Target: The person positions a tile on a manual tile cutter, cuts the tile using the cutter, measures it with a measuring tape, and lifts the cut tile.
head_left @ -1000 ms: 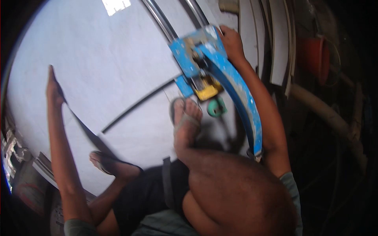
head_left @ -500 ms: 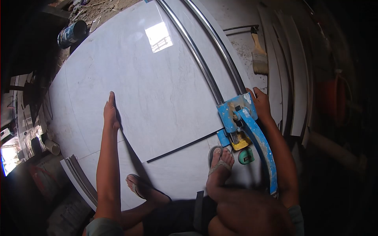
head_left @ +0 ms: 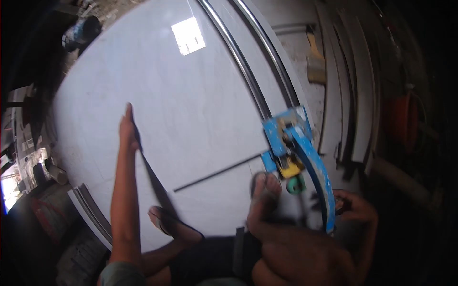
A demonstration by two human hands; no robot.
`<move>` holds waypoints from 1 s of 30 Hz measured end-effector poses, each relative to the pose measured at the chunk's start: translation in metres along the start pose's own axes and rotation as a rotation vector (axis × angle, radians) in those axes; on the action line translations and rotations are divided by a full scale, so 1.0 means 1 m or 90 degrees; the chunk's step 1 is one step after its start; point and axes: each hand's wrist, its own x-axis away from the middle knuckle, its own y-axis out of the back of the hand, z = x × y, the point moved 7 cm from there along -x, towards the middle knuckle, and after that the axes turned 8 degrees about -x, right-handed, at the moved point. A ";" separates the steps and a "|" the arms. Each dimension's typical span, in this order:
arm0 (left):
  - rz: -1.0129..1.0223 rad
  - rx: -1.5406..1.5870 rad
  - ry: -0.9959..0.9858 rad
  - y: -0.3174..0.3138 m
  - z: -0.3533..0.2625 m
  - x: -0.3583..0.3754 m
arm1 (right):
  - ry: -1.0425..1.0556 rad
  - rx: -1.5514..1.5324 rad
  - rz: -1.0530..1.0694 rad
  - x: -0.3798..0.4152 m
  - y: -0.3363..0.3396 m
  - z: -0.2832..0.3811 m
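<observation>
My left hand (head_left: 128, 128) lies edge-on along the left edge of a large pale glossy tile (head_left: 191, 105), fingers stretched out and touching it. A blue manual tile cutter (head_left: 281, 131) stands over the tile's right part, with two steel rails (head_left: 241, 64) running away from me. Its long blue handle (head_left: 317, 167) slopes toward me. My right hand (head_left: 355, 205) is just right of the handle's lower end, fingers loosely bent and apart, blurred; contact with the handle cannot be made out. A yellow part (head_left: 290, 168) sits under the cutter's head.
A green tape measure (head_left: 296, 185) lies near my sandalled foot (head_left: 265, 188). A paintbrush (head_left: 316, 62) and long strips (head_left: 360, 95) lie to the right. At the far left is a dark bucket (head_left: 81, 33); an orange bucket (head_left: 400, 119) stands far right.
My right hand has left the far right side of the cutter head and come back toward me, beside the handle. The left hand stays at the tile's edge. The view has shifted slightly.
</observation>
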 end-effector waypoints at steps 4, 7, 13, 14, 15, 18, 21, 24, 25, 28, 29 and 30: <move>0.105 0.108 0.060 -0.028 -0.016 0.029 | -0.012 0.075 0.055 0.033 -0.050 -0.021; 0.118 0.118 0.075 -0.040 -0.029 0.045 | -0.102 -0.148 0.076 0.039 -0.069 -0.042; 0.077 0.081 0.039 -0.013 0.000 0.008 | 0.007 -0.046 0.087 0.033 -0.064 -0.045; 0.052 0.055 0.028 -0.014 -0.005 0.011 | -0.020 -0.071 0.099 0.029 -0.063 -0.030; 0.032 0.041 0.014 -0.018 -0.008 0.019 | -0.037 -0.097 0.112 0.023 -0.063 -0.024; -0.007 0.005 -0.034 -0.021 -0.026 0.035 | -0.021 -0.176 0.161 0.001 -0.066 0.048; -0.028 -0.015 -0.010 -0.015 -0.022 0.029 | -0.020 -0.110 0.069 -0.030 -0.059 0.122; 0.020 0.019 0.005 -0.023 -0.019 0.030 | 0.117 -0.078 0.033 -0.066 -0.058 0.218; 0.011 0.016 0.008 -0.022 -0.019 0.029 | 0.155 -0.054 0.018 -0.080 -0.055 0.247; 0.008 0.014 0.015 -0.016 -0.015 0.022 | 0.357 -0.007 -0.057 -0.101 -0.057 0.326; 0.012 0.017 0.016 -0.016 -0.014 0.021 | 0.437 0.014 -0.068 -0.098 -0.062 0.346; 0.009 0.015 0.014 -0.015 -0.013 0.021 | 0.490 0.063 -0.028 -0.097 -0.063 0.363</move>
